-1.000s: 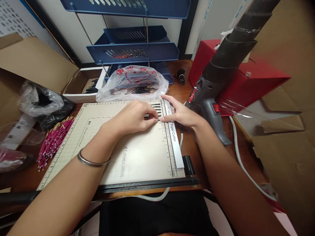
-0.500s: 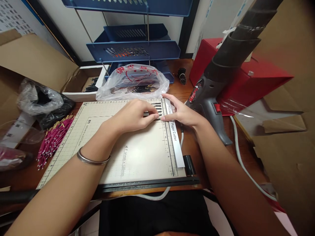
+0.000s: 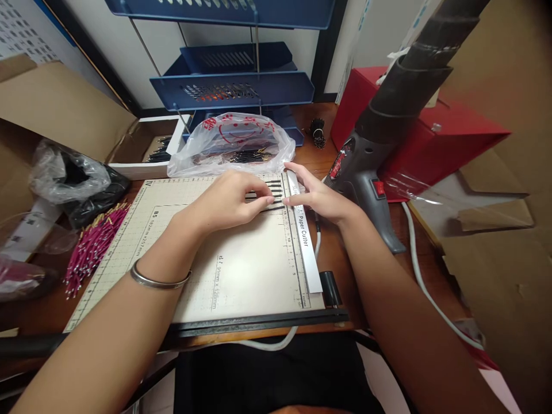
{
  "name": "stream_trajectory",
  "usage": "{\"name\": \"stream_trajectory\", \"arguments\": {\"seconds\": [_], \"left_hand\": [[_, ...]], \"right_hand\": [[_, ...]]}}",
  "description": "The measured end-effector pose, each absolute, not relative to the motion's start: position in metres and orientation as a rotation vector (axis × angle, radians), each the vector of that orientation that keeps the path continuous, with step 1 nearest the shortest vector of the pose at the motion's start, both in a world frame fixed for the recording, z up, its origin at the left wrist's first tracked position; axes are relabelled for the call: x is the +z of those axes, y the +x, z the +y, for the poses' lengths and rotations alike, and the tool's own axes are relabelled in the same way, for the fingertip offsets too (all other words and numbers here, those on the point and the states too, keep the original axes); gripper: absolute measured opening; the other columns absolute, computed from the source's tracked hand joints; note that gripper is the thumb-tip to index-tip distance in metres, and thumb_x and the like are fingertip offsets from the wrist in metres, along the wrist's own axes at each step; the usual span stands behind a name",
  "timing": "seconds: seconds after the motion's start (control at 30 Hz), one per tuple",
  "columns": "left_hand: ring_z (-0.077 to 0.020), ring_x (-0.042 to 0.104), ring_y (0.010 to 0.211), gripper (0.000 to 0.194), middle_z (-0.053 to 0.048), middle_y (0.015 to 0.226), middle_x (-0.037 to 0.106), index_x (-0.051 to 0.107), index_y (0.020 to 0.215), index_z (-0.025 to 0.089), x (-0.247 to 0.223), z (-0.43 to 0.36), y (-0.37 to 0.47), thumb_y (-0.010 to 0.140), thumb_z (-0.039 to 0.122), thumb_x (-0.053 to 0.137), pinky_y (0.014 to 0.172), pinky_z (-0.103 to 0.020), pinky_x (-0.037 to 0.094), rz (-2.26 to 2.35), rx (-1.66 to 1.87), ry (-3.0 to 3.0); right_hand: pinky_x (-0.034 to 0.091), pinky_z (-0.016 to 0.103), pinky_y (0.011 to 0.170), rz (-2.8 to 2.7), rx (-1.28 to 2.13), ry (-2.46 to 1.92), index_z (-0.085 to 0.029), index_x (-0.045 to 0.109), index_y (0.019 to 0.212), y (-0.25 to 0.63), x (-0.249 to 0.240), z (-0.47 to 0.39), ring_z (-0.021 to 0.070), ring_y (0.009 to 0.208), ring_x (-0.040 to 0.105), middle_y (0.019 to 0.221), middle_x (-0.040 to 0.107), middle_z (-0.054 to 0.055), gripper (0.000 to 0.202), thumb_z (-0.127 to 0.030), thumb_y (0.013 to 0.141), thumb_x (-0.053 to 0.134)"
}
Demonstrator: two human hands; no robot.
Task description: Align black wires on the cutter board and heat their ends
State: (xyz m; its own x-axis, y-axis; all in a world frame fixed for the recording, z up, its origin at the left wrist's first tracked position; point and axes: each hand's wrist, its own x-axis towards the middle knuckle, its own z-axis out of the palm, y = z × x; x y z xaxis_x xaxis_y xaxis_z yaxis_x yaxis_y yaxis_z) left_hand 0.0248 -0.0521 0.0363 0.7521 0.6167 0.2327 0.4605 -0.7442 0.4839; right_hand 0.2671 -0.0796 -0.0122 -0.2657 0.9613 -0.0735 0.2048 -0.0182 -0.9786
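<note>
A paper cutter (image 3: 245, 259) lies in front of me, its cream board printed with grid lines and sizes. Several thin black wires (image 3: 276, 185) lie side by side near its top right, ends towards the metal strip (image 3: 307, 247). Over them is my left hand (image 3: 228, 201), thumb and forefinger closed on one of the wires; its other fingers are hidden. One wire lies just below that thumb. My right hand (image 3: 319, 198) spans the strip's upper part, thumb and forefinger spread apart, thumb tip by the wire ends. It holds nothing visible.
Pink wires (image 3: 97, 247) lie heaped at left. Behind the cutter sit a clear plastic bag (image 3: 233, 144) of black wires, a white box (image 3: 142, 167) and blue trays (image 3: 233, 89). A grey heat gun (image 3: 379, 167) stands at right before a red box (image 3: 457, 138).
My left hand has shifted slightly left, away from the right thumb. A black wire now shows below the left thumb. My right hand stays on the strip.
</note>
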Motion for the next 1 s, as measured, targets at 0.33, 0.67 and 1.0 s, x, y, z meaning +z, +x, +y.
{"name": "stream_trajectory", "arguments": {"seconds": [0.33,0.67,1.0], "left_hand": [[-0.0184,0.067,0.073,0.016,-0.003,0.082,0.081,0.085,0.091,0.021,0.0343,-0.0488,0.0211,0.092,0.029,0.071,0.074,-0.032,0.045,0.739,0.489,2.675],[-0.0189,0.068,0.075,0.016,-0.005,0.089,0.084,0.085,0.089,0.021,0.0333,-0.0492,0.0234,0.094,0.027,0.070,0.077,-0.033,0.047,0.737,0.444,2.687],[-0.0189,0.069,0.075,0.015,-0.004,0.087,0.083,0.085,0.089,0.021,0.0340,-0.0501,0.0237,0.092,0.025,0.071,0.077,-0.033,0.047,0.724,0.434,2.649]], "right_hand": [[0.026,0.053,0.144,-1.540,1.360,-1.225,-0.022,0.030,0.173,0.2669,-0.0108,-0.0808,0.0360,0.169,0.034,0.182,0.034,0.012,0.120,-0.032,0.066,0.081],[0.025,0.051,0.145,-1.589,1.341,-1.198,-0.023,0.030,0.175,0.2704,-0.0170,-0.0769,0.0356,0.169,0.035,0.183,0.032,0.012,0.124,-0.037,0.067,0.090],[0.024,0.053,0.145,-1.591,1.336,-1.200,-0.020,0.027,0.176,0.2714,-0.0182,-0.0776,0.0376,0.169,0.035,0.183,0.033,0.014,0.129,-0.040,0.068,0.093]]}}
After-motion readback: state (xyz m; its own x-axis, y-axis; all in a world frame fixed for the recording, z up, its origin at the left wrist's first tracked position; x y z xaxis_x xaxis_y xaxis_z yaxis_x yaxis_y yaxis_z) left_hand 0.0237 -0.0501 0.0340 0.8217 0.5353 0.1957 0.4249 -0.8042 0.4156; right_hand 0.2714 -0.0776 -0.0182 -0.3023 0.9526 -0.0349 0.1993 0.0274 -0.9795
